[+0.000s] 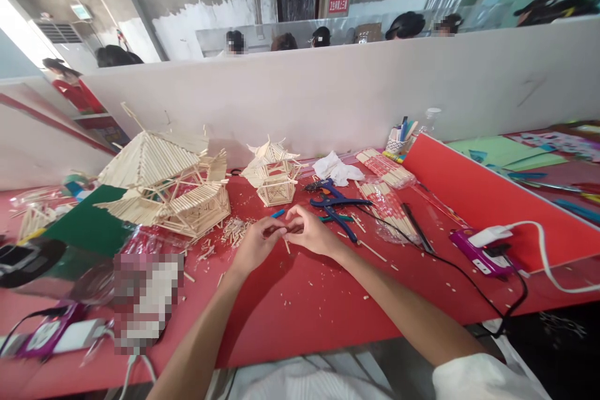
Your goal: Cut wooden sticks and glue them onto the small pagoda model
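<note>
1. White sleeve [487, 378] lies nearest, well in front of the small stick model [276, 190], which stands on the red surface [290, 319].
2. Left hand [259, 240] and right hand [313, 231] meet just before that model, fingers curled nearly together; whether they pinch anything, I cannot tell.
3. Left of it stands the large stick model [157, 165]; right, blue-handled pliers [330, 202].
4. Such fine fingerwork probably wants a light pinch, braced wrists, and knuckles kept clear of the model's fragile eaves.
</note>
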The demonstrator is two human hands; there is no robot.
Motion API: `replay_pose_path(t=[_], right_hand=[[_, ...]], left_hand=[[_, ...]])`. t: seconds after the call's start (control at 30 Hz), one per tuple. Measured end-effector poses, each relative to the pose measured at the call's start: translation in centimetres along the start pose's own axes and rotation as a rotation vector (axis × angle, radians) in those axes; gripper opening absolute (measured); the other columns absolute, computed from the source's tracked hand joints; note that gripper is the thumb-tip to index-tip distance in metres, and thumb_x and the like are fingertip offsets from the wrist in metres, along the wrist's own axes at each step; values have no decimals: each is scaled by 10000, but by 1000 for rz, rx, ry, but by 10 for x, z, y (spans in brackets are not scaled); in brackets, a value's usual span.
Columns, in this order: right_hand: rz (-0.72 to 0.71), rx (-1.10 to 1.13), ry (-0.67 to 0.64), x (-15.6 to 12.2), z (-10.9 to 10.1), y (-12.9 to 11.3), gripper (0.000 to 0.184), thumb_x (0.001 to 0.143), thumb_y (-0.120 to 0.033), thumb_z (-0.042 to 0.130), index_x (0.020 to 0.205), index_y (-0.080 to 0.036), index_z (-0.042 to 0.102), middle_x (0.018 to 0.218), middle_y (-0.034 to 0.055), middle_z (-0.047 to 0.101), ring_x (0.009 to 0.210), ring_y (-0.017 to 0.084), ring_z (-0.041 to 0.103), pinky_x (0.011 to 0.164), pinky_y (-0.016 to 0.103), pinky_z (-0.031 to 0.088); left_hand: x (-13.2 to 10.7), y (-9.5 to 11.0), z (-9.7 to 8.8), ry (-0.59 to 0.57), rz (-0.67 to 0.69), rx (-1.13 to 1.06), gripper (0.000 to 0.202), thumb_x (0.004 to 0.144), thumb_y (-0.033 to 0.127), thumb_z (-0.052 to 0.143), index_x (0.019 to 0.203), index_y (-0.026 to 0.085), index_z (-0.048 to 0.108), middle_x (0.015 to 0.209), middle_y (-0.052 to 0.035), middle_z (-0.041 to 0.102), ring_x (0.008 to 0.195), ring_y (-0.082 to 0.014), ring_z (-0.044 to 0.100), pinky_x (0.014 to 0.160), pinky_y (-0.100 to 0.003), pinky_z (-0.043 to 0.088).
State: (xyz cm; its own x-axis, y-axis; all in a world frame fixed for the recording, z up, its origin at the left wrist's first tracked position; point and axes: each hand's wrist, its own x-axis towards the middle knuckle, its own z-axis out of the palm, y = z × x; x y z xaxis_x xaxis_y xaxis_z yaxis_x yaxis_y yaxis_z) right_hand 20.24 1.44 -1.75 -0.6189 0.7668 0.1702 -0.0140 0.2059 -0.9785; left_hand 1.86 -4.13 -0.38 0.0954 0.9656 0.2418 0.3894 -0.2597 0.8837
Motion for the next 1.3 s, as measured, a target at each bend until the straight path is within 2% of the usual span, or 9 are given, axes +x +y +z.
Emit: replay_pose_path(t=[0.1,0.2,0.5,0.63,0.8,0.9,1.03,1.17,1.3], right_hand=[[-2,-50,-6,-1,2,2,335,800,-319,742,974,-240,468,826,-1,715,740,180,695,687,299,495],[-25,-90,15,0,2,1,283,803,-316,732,939,-229,500,828,6,700,787,190,696,693,299,499],[-108,-45,134,4,5,4,201,862,-390,712,898,-193,695,885,61,751,802,201,712,781,337,560],[-143,-125,165,3,-1,-1,187,867,-376,696,874,-192,732,875,65,768,799,209,717,761,325,569],[-141,-236,100,4,-13,-7,161,861,-328,674,853,-187,752,892,71,780,830,216,726,786,318,563],[-108,-208,74,6,-18,-4,162,840,-335,693,858,-189,760,890,69,783,822,216,727,791,322,559],[-57,-142,51,9,-23,-1,184,809,-362,731,857,-188,765,856,58,773,779,202,713,778,322,552],[-20,-42,49,8,-25,-2,213,797,-378,755,874,-180,767,788,42,757,709,177,689,731,305,536],[-43,-19,17,5,-25,-8,192,799,-359,759,868,-180,774,761,35,754,698,170,686,731,301,531]], left_hand=[[1,-1,0,-22,-16,23,216,883,396,681,852,193,747,768,-35,701,740,-187,630,743,-290,478],[1,0,0,-6,-25,27,217,881,395,681,859,187,740,773,-31,703,730,-177,621,737,-282,467],[0,3,6,213,-36,-121,234,883,411,672,871,177,674,751,-16,672,712,-160,607,704,-268,471],[0,-3,5,169,-2,-29,187,919,358,632,916,178,681,809,-25,696,739,-156,625,719,-265,483],[-1,-8,4,84,106,154,158,919,220,605,1009,198,733,987,-64,752,878,-187,691,853,-307,523],[-1,-9,3,80,127,161,178,920,215,614,1023,204,759,986,-68,768,868,-190,709,845,-306,541],[0,-10,1,82,117,90,198,917,338,668,993,196,783,967,-81,787,839,-196,724,821,-307,557],[0,-11,-1,41,62,-108,262,885,413,710,983,184,794,949,-84,793,848,-200,726,847,-322,566],[-1,-9,-2,17,-31,-287,296,815,438,781,932,166,798,879,-79,786,763,-180,704,763,-302,573]])
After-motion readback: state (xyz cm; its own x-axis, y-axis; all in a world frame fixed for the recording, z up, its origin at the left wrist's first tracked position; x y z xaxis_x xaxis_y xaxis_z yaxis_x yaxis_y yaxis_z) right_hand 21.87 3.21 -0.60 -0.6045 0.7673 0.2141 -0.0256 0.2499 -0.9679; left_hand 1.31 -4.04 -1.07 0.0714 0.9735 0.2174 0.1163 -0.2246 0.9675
